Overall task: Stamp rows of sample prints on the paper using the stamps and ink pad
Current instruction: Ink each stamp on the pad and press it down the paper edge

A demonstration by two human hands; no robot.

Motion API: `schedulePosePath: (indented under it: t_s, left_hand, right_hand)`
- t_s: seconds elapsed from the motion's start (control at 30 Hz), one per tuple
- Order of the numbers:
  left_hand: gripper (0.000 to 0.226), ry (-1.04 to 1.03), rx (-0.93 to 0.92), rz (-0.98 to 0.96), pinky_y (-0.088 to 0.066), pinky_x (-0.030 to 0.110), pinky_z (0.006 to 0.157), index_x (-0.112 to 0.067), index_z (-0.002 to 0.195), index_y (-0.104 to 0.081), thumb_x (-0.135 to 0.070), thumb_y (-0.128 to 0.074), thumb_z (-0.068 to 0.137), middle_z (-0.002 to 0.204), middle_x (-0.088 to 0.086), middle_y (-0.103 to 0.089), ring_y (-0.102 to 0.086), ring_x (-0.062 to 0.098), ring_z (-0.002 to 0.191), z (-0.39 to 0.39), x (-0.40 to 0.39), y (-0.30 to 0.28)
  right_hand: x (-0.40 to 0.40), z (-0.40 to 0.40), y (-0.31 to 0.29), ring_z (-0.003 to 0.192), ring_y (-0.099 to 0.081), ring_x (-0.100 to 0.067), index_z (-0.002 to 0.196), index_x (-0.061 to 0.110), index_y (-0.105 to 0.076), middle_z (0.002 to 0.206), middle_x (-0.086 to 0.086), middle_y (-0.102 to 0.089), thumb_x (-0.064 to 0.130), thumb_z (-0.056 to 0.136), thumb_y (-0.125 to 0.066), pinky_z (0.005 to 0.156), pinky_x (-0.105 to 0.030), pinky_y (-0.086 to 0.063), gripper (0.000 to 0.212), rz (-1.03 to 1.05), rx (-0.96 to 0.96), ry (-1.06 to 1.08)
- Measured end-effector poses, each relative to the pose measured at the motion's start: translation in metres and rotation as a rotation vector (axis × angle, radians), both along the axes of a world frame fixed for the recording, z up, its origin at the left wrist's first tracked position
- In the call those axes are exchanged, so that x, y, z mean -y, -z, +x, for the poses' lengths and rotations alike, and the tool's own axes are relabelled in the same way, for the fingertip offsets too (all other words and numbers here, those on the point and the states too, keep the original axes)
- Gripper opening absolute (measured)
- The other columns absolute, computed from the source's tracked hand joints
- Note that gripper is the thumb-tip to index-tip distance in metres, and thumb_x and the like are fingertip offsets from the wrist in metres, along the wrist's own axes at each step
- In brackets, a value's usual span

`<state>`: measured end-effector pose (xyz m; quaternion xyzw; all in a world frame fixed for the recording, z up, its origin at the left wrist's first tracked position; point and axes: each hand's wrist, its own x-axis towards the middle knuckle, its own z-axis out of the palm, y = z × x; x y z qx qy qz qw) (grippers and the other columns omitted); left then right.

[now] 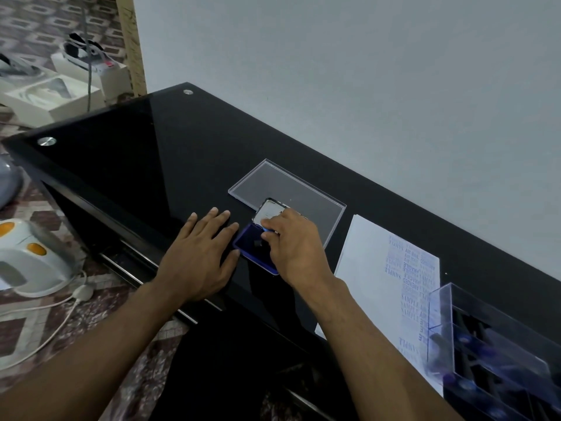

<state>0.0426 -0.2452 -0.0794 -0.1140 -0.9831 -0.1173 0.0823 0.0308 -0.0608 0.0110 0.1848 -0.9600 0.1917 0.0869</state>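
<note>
A blue ink pad [249, 246] lies open on the black glass table [136, 153], its metal lid [268, 210] raised behind it. My right hand [291, 247] is curled over the pad and pinches a small stamp, which its fingers mostly hide. My left hand [200, 253] rests flat on the table, fingers straight, its fingertips against the pad's left side. The white paper [379, 275] lies to the right, with columns of blue and grey "SAMPLE" prints running along it.
A clear plastic lid [303, 183] lies flat behind the ink pad. A clear box [473, 335] with several dark stamps stands at the right, over the paper's near end. A wall backs the table. White appliances, boxes and a cable lie on the patterned floor at left.
</note>
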Motion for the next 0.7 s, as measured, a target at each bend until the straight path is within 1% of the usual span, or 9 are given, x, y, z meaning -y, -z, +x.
schedulePosePath:
  t_s: [0.1,0.17,0.23,0.3,0.4,0.47,0.53,0.57,0.7]
  left_hand:
    - [0.068,0.002,0.004,0.004,-0.013,0.050,0.125,-0.024,0.151,-0.041,-0.060,-0.020,0.097,0.162,0.004,-0.031,-0.017,0.022,0.153,0.000,0.000,0.000]
    - [0.069,0.002,0.003,0.005,-0.013,0.050,0.125,-0.024,0.151,-0.041,-0.060,-0.020,0.096,0.162,0.004,-0.031,-0.017,0.022,0.153,0.000,0.000,0.000]
    - [0.068,0.003,-0.001,0.005,-0.013,0.050,0.125,-0.023,0.150,-0.042,-0.060,-0.020,0.097,0.162,0.005,-0.032,-0.018,0.022,0.153,0.000,0.000,0.001]
    - [0.068,0.001,0.000,0.001,-0.013,0.050,0.125,-0.023,0.151,-0.041,-0.060,-0.020,0.097,0.162,0.004,-0.032,-0.018,0.022,0.153,0.000,0.000,0.001]
    - [0.068,0.004,-0.005,0.010,-0.014,0.050,0.125,-0.023,0.150,-0.042,-0.059,-0.022,0.097,0.161,0.005,-0.033,-0.019,0.022,0.153,0.000,0.000,0.001]
    - [0.067,0.005,-0.005,0.013,-0.014,0.051,0.124,-0.022,0.150,-0.043,-0.059,-0.022,0.097,0.161,0.005,-0.033,-0.019,0.022,0.153,0.000,0.000,0.001]
    - [0.068,0.003,-0.002,0.006,-0.014,0.050,0.125,-0.023,0.150,-0.042,-0.059,-0.021,0.097,0.161,0.005,-0.032,-0.018,0.022,0.153,0.000,0.000,0.001]
    - [0.068,0.003,0.000,0.003,-0.013,0.050,0.125,-0.023,0.150,-0.041,-0.059,-0.020,0.096,0.162,0.005,-0.032,-0.018,0.022,0.153,0.000,0.000,0.001]
    - [0.068,-0.003,-0.002,0.007,-0.013,0.051,0.125,-0.024,0.150,-0.041,-0.060,-0.020,0.096,0.162,0.005,-0.032,-0.018,0.022,0.153,0.000,0.000,0.001]
  right_hand:
    - [0.001,0.002,-0.006,0.099,-0.058,-0.027,0.109,0.008,-0.071,0.107,-0.012,-0.064,0.011,0.091,-0.062,0.084,-0.036,-0.047,0.021,0.003,0.002,-0.011]
    - [0.001,0.003,-0.011,0.100,-0.058,-0.017,0.115,0.015,-0.070,0.110,-0.003,-0.064,0.019,0.095,-0.059,0.089,-0.031,-0.049,0.023,0.056,0.050,-0.004]
    - [0.000,0.002,-0.013,0.095,-0.057,-0.010,0.114,0.022,-0.070,0.108,0.005,-0.063,0.025,0.094,-0.061,0.089,-0.027,-0.051,0.022,0.039,0.074,0.039]
    - [0.000,0.001,-0.014,0.092,-0.056,-0.008,0.110,0.023,-0.071,0.105,0.007,-0.062,0.026,0.092,-0.063,0.088,-0.027,-0.053,0.020,0.002,0.079,0.050]
    - [0.002,0.001,-0.010,0.097,-0.058,-0.016,0.112,0.015,-0.070,0.108,-0.003,-0.064,0.019,0.093,-0.061,0.088,-0.029,-0.049,0.021,0.065,0.074,-0.006]
    - [0.001,0.000,-0.005,0.098,-0.058,-0.026,0.107,0.009,-0.072,0.106,-0.012,-0.064,0.011,0.089,-0.063,0.083,-0.030,-0.044,0.020,0.007,0.040,0.016]
    - [0.001,0.000,-0.003,0.097,-0.059,-0.028,0.104,0.008,-0.073,0.105,-0.013,-0.065,0.009,0.088,-0.063,0.080,-0.032,-0.043,0.019,0.005,0.018,0.037]
    - [0.001,0.001,-0.003,0.096,-0.059,-0.026,0.105,0.010,-0.073,0.105,-0.011,-0.065,0.011,0.090,-0.063,0.081,-0.032,-0.044,0.019,0.020,0.017,0.027]
    - [0.001,0.003,-0.009,0.089,-0.055,-0.008,0.110,0.023,-0.072,0.104,0.007,-0.061,0.026,0.094,-0.061,0.083,-0.021,-0.050,0.020,0.037,0.046,0.056]
